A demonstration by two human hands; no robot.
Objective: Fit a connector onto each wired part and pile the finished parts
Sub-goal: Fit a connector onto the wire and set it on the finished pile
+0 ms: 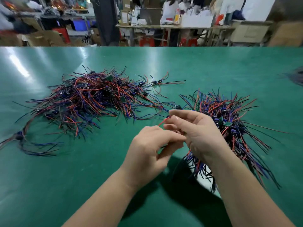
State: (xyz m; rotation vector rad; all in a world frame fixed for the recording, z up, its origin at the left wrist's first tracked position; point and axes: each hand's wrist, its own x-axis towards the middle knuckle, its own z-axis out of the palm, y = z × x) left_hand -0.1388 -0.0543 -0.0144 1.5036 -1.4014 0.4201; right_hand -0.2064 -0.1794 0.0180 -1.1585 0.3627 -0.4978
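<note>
Your right hand (pixel 196 131) is pinching the red wire (pixel 164 121) | left hand (pixel 147 149) curling just below-left, grip unclear | wire slanting up-right between them

Green table (pixel 49 177), one.
- Large pile of wired parts (pixel 91 99) with red, blue and black leads, left of centre.
- Second pile (pixel 229 115) at right, partly behind the right hand (pixel 196 135).
- Single wired part (pixel 155 83) lying apart, beyond both piles.
- Right hand pinches a red wire (pixel 163 122).
- Left hand (pixel 150 151), fingers curled, meets the right hand; anything it holds is hidden.
</note>
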